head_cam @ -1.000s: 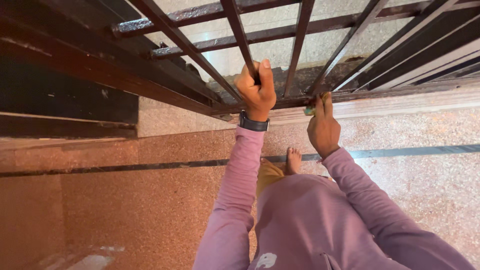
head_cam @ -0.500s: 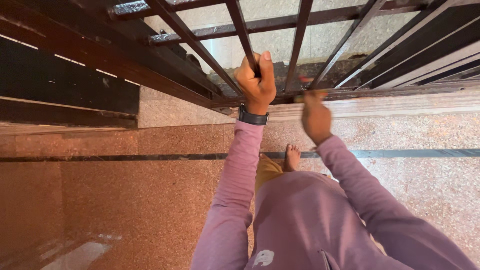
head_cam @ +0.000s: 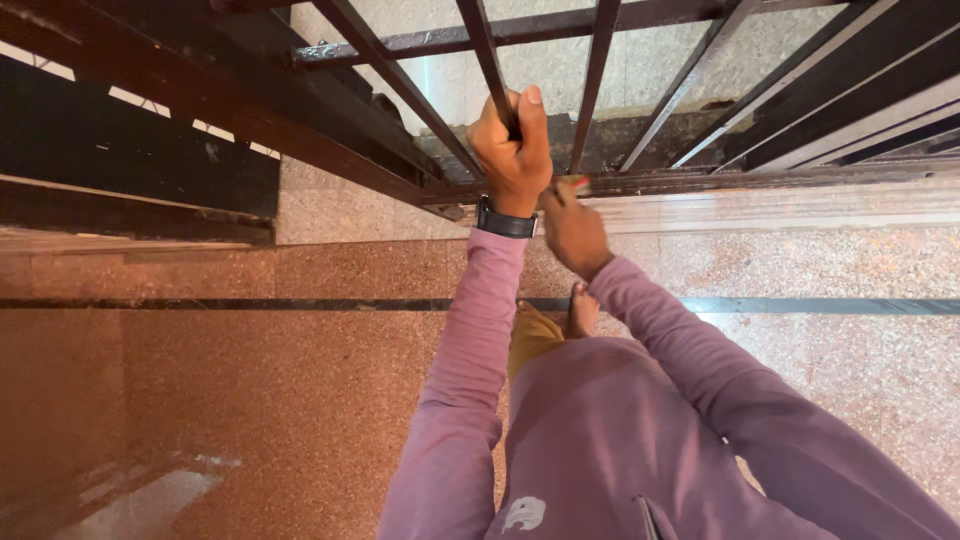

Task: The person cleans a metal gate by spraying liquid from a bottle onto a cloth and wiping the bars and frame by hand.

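Speckled stone floor [head_cam: 300, 400], dark metal grille [head_cam: 700, 90] ahead. Left hand [head_cam: 512, 150] clenched round upright bar [head_cam: 487, 50]. Right hand [head_cam: 572, 228], a second ago farther right along bottom rail [head_cam: 760, 180], now just beside left wrist, pinching small reddish-green thing [head_cam: 578, 183] at rail. Bare foot [head_cam: 580, 312] below. Watch [head_cam: 506, 222] on left wrist.

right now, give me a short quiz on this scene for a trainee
1. True or false: the left hand is wrapped round a bar of the metal grille.
2. What does the right hand press on the bottom rail? A) a hammer B) a small red and green pad C) a cup
3. What sits on the left wrist?

Key: 1 true. 2 B. 3 a dark watch.
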